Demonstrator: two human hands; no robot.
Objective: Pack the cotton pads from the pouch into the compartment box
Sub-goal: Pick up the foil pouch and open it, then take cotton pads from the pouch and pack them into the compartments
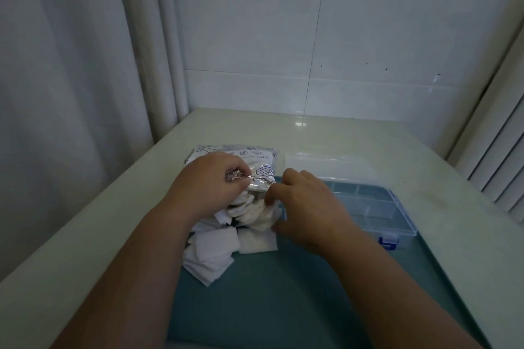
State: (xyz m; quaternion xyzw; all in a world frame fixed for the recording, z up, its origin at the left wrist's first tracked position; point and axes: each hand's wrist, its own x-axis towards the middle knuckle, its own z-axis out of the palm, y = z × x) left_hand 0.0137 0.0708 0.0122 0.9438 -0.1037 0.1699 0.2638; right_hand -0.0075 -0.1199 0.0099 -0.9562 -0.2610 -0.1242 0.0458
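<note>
— Where are the cotton pads (211, 251) lying?

— Most sit in a loose white heap on the teal mat (283, 297), at its near-left part, square pieces overlapping each other. More of them bulge out of the mouth of the pouch (241, 154), which faces the person.

— And the pouch itself?

— It lies flat just behind the heap, half on the mat and half on the pale table (85, 235). It is silvery-white with blue print, and its open end is crumpled.

— What are the hands doing?

— The left hand (208, 178) has its fingers curled and pinches the crumpled foil edge at the left of the opening. The right hand (307, 207) has its fingers bent onto the right side of the same edge; it appears to pinch the foil, though pads press up right under the fingertips, so the exact hold is hard to make out. Its thumb points left, low against the spilled pads.

— Where is the compartment box (371, 208)?

— Just beside the right hand, on the mat's right part. It is clear plastic with dividers inside and stands open, its lid (326, 163) laid back toward the wall. A blue latch (388, 242) shows on its near side.

— Anything around that?

— A white tiled wall (368, 37) behind the table, a pale curtain (71, 65) on the left, and a slatted blind (499, 156) at the right edge.
</note>
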